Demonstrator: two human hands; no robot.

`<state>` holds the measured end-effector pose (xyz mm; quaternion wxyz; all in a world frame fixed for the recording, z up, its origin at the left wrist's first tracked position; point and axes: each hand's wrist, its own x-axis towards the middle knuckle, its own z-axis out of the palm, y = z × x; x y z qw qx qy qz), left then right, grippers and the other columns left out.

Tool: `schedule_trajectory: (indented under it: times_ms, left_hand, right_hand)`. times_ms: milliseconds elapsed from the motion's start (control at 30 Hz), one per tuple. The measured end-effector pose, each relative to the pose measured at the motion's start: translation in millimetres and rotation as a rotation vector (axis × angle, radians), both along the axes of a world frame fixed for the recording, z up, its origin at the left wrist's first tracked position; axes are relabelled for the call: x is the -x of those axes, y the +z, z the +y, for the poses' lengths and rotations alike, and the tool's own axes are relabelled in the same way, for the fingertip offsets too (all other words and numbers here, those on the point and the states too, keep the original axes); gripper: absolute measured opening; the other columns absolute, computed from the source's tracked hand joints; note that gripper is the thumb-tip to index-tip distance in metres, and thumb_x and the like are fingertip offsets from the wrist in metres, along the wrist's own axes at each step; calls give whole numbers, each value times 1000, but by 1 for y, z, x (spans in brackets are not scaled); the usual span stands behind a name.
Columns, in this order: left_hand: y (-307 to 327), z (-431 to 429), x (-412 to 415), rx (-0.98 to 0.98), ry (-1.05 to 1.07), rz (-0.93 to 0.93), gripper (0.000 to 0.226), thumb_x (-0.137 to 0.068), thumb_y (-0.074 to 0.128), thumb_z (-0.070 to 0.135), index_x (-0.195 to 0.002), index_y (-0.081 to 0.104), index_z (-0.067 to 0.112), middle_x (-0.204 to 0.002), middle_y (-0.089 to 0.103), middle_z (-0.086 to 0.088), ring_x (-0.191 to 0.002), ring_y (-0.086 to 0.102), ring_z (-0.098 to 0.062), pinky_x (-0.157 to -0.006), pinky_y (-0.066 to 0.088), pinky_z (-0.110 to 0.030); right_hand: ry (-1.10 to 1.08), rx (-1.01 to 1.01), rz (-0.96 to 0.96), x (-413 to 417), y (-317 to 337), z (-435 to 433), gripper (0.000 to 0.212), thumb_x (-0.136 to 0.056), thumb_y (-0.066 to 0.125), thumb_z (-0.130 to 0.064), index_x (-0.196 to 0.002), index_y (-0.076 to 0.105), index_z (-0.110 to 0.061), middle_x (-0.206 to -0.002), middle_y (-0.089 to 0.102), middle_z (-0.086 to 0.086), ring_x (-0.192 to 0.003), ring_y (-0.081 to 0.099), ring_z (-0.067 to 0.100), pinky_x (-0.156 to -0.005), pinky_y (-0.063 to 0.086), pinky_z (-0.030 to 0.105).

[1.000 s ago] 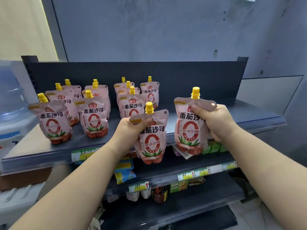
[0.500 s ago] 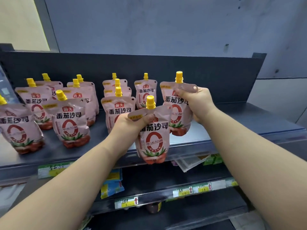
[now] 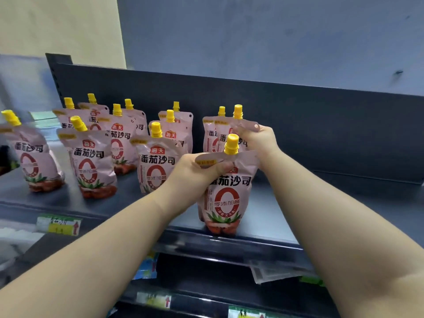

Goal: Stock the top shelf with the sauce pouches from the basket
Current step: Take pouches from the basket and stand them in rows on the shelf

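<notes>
Pink sauce pouches with yellow caps stand in rows on the dark top shelf [image 3: 270, 216]. My left hand [image 3: 195, 173] grips the top corner of a front pouch [image 3: 227, 198], whose base rests near the shelf's front edge. Behind it, my right hand [image 3: 259, 138] pinches the top of a second pouch [image 3: 226, 136], set upright against another pouch [image 3: 208, 134] further back. Several more pouches [image 3: 96, 166] stand to the left. The basket is out of sight.
A dark back panel [image 3: 321, 125] closes the shelf behind. The shelf's right part is bare. Price labels [image 3: 59, 224] line the front rail. Lower shelves [image 3: 206, 283] hold small packets. The grey wall rises above.
Both hands moved forward over the shelf. The left pouch came down from mid-air to stand at the front edge; the right pouch went deeper, beside the back row.
</notes>
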<state>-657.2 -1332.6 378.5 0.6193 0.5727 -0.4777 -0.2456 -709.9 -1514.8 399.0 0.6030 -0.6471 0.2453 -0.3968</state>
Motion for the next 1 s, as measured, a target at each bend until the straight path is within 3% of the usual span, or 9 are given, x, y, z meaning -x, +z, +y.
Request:
schedule_trajectory:
  times_ms: [167, 233, 333, 433, 567, 667, 767, 900, 1000]
  left_hand:
    - [-1, -19, 3, -14, 83, -44, 17, -87, 62, 12, -98, 70, 3, -90, 74, -11, -83, 71, -17, -71, 57, -23]
    - [-2, -22, 1, -59, 128, -75, 14, -85, 65, 12, -94, 71, 4, -88, 74, -10, -81, 71, -16, -71, 57, -24]
    - [7, -21, -7, -128, 183, -118, 13, -80, 70, 10, -93, 73, 11, -86, 75, -2, -81, 72, -12, -72, 58, -24]
    - [26, -19, -16, -233, 204, -330, 22, -75, 76, 9, -95, 74, 18, -86, 75, 7, -79, 71, -5, -69, 57, -16]
    - [45, -25, -17, -387, 295, -701, 14, -75, 77, 18, -70, 68, 29, -68, 66, 12, -64, 61, -3, -54, 45, -6]
    - [50, -34, -19, -421, 304, -826, 5, -79, 73, 17, -78, 69, 21, -76, 66, 5, -73, 61, -9, -59, 46, -14]
    - [51, -43, -25, -453, 292, -868, 10, -80, 72, 14, -82, 66, 21, -78, 63, 7, -76, 58, -11, -62, 42, -16]
    - [49, -51, -33, -461, 299, -858, 17, -80, 69, 5, -93, 68, 16, -97, 68, 0, -92, 63, -18, -80, 55, -34]
    - [49, -51, -33, -447, 296, -842, 24, -79, 64, -2, -90, 61, 19, -100, 66, -2, -96, 62, -20, -83, 56, -39]
  right_hand:
    - [144, -24, 97, -29, -14, -18, 14, -85, 61, -9, -75, 58, -18, -78, 61, 2, -75, 59, 18, -88, 50, 43]
    - [156, -45, 92, -35, -23, -21, 22, -88, 57, -5, -72, 56, -19, -73, 60, 0, -71, 57, 16, -82, 50, 39]
    - [169, -109, 51, -43, -25, -26, 24, -84, 65, -5, -63, 58, -14, -50, 62, -6, -55, 59, 14, -59, 50, 27]
    - [227, -41, 92, -45, -23, -29, 18, -83, 69, -12, -67, 62, -14, -47, 63, -9, -44, 60, 5, -44, 46, 18]
    - [256, 5, 112, -44, -24, -35, 11, -82, 71, -16, -73, 65, -16, -53, 67, -10, -50, 64, 3, -46, 48, 18]
    - [288, 76, 135, -42, -28, -41, 11, -81, 71, -10, -75, 66, -18, -56, 68, -12, -53, 64, 1, -47, 48, 16]
    - [313, 96, 130, -40, -32, -43, 12, -78, 73, -8, -76, 68, -19, -58, 69, -11, -54, 64, 1, -49, 49, 17]
    - [308, 96, 163, -41, -34, -44, 11, -76, 75, -10, -80, 69, -18, -67, 70, -8, -62, 66, 6, -52, 49, 19]
    - [305, 85, 171, -42, -35, -44, 11, -77, 74, -8, -84, 69, -16, -77, 69, -2, -69, 65, 12, -58, 50, 23]
